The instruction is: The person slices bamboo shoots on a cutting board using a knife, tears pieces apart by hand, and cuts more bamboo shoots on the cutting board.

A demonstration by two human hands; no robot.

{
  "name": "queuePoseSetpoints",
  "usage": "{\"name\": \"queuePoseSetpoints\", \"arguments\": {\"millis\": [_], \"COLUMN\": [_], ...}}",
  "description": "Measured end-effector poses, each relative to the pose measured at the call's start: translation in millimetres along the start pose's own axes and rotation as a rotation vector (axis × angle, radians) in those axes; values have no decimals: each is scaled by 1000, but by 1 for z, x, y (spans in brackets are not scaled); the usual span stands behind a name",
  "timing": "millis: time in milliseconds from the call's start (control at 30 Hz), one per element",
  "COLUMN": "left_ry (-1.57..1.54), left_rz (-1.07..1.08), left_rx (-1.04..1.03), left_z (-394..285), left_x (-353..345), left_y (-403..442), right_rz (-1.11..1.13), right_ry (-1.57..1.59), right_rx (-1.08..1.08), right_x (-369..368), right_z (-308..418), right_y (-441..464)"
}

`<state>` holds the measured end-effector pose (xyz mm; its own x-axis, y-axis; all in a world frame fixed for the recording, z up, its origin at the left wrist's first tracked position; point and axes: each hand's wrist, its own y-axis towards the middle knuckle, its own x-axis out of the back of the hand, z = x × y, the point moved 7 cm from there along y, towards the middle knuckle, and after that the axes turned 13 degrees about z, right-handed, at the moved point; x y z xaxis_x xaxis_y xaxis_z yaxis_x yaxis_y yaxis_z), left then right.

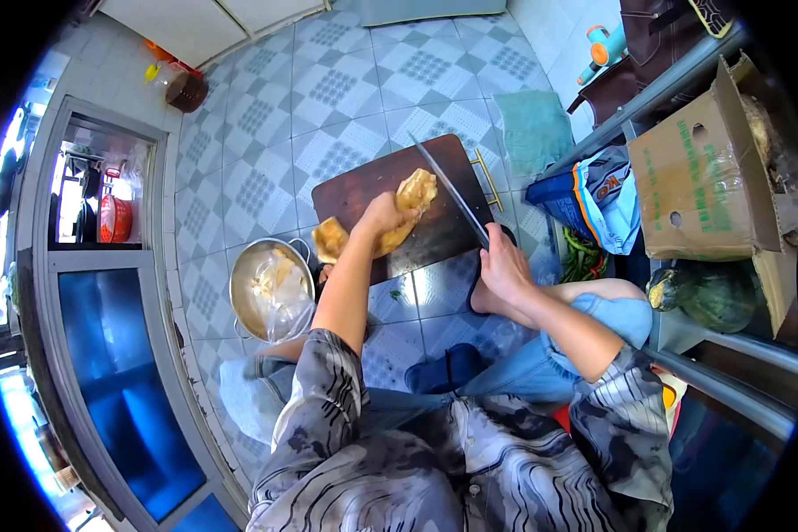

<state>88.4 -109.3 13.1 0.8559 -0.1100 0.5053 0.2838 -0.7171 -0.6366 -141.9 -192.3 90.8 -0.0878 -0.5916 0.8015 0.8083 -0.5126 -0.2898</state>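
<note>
A dark brown cutting board [434, 232] lies on the tiled floor. My left hand [384, 217] is closed on a yellowish-brown food piece [416, 191] over the board. Another such piece [330, 239] rests at the board's left edge. In my right hand [504, 266] is the handle of a long knife [450, 189], its blade slanting up and left over the right part of the board. Left of the board stands a metal pot [242, 306] holding a clear plastic bag [285, 301] and pale pieces.
My sandalled feet are below the board. Right of it are a blue-white bag [607, 199], green vegetables [581, 257], a cardboard box [692, 182] and a dark green gourd [720, 297] on a metal rack. A bottle [184, 90] stands at the upper left.
</note>
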Motion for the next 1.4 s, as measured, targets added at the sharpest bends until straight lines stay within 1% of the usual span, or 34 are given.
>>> {"name": "queuePoseSetpoints", "arguments": {"millis": [33,67,133,167,233,267,333,400,467,600,667,700,767,867,933,1000,1033,1133,1167,1233,1267,1300,1333,1367,1400], "left_ry": [145,146,226,228,348,346,395,362,469,452,630,620,711,742,773,921,928,1003,1001,852,849,778,706,701,678], "left_rz": [-91,-90,-172,-176,-215,-221,-233,-215,-357,-375,-581,-583,-515,-546,-538,-574,-541,-599,-599,-569,-571,-558,-545,-544,-578], "left_rx": [-31,-34,17,12,56,52,91,98,-5,4,40,47,50,77,75,110,144,126,125,22,21,6,-8,-7,-5], "left_z": [4,5,7,7,-1,-2,-2,3,-5,-10,-25,-28,-30,-27,-25,-19,-14,-17,-19,-24,-23,-21,-19,-19,-20], "left_x": [-3,-5,-3,-4,-6,-9,-13,-19,-16,-20,-24,-28,-40,-39,-38,-43,-46,-46,-44,-41,-40,-39,-40,-40,-39], "left_y": [7,6,3,3,-7,-9,-11,-7,-9,-9,-24,-26,-27,-21,-21,-23,-20,-24,-27,-30,-29,-27,-26,-25,-27], "right_rz": [36,76,81,81,100,95,170,151,163,175,234,240,245,214,175,233,212,245,238,199,159,138,142,130,120], "right_ry": [-24,-47,-62,-92,-111,-115,-138,-175,-254,-295,-314,-323,-295,-234,-247,-214,-220,-244,-305,-328,-352,-411,-415,-435,-455], "right_rx": [-3,-5,-7,-11,-16,-13,-62,-41,-12,27,43,50,69,91,111,31,14,26,74,107,140,171,171,177,183], "right_x": [-2,-5,-5,-9,-14,-14,-22,-28,-35,-39,-44,-44,-49,-49,-48,-47,-46,-49,-49,-55,-55,-56,-58,-58,-58], "right_z": [0,1,3,3,6,11,18,19,19,18,18,18,18,13,10,11,11,16,22,20,22,23,21,22,23], "right_y": [2,4,12,18,27,31,38,43,50,57,60,62,67,70,73,72,73,74,74,75,76,77,78,79,79]}}
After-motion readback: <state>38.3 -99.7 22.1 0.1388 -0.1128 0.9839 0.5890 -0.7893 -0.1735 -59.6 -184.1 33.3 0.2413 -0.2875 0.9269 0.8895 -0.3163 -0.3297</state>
